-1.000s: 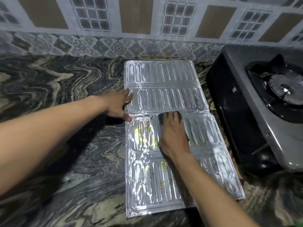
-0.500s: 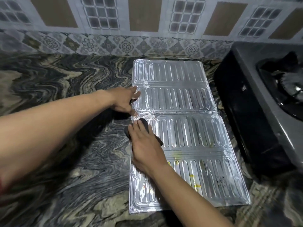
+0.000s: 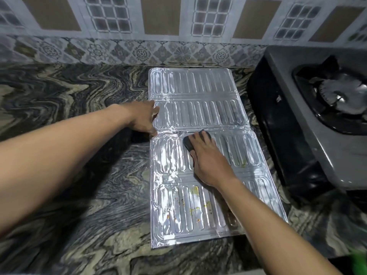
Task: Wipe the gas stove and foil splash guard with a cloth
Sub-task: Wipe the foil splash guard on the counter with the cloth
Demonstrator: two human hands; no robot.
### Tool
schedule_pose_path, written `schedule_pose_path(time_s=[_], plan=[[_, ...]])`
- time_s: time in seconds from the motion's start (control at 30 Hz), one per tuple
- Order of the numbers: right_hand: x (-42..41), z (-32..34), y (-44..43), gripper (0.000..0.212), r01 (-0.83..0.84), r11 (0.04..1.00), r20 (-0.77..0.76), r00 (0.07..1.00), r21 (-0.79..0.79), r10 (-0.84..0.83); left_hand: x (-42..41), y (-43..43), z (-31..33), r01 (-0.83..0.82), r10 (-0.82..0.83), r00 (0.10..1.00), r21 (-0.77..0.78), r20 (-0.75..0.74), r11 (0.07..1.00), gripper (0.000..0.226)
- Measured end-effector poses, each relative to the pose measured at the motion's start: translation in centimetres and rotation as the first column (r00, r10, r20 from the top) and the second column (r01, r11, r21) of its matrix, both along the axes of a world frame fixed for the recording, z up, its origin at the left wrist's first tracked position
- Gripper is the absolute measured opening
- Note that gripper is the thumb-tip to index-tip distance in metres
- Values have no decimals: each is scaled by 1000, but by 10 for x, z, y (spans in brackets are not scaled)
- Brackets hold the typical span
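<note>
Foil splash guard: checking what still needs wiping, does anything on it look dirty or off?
Yes. Yellow-orange food specks dot the foil splash guard on its nearest panel, and a few sit right of the right hand, which presses a dark cloth.

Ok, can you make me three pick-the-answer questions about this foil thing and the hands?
1. Where does the foil splash guard lie?
A on the stove
B flat on the countertop
C standing against the wall

2. What colour is the cloth?
A dark
B white
C yellow

3. What is the left hand doing?
A lifting the cloth
B pressing the guard's left edge
C touching the burner

Answers: B, the guard lies flat beside the gas stove; A, dark cloth shows under the right hand; B, its fingers rest on the foil's edge.
</note>
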State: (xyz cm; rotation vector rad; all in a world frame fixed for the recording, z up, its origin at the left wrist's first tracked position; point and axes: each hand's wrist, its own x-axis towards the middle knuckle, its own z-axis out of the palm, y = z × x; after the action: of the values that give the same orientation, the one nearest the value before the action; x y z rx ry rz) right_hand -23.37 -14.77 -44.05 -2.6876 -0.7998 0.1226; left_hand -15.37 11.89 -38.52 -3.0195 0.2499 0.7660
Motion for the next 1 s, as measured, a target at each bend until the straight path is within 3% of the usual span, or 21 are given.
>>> schedule_pose_path(time_s=[0.13,0.3,0.5,0.7,0.9,1.0], plan=[[3,-2,2,51,18,998,-9,1000,63,-17,-31,-11,-11,68,-66,998,-106,22,992,92],[11,-2,-12,54,7,998,-26,1000,59,-5,-46,-13,-20,72,-74,997,-104,-20,992,91],[21,-3,-85,59,291,953,-35,955,-79,-294,-48,-15,-19,43,-46,998,-98,-30,994,90],[-21,-3,-84,54,491,871,10,871,-24,-491,-47,-17,-15,49,-53,998,-82,-36,995,89],[-69,1,20,68,146,989,8,989,-3,-146,-47,-21,-14,49,-50,998,-50,-35,998,88],[-95,4,59,70,-71,995,41,996,-69,74,-48,-23,-12,48,-50,998,-45,-36,998,89]])
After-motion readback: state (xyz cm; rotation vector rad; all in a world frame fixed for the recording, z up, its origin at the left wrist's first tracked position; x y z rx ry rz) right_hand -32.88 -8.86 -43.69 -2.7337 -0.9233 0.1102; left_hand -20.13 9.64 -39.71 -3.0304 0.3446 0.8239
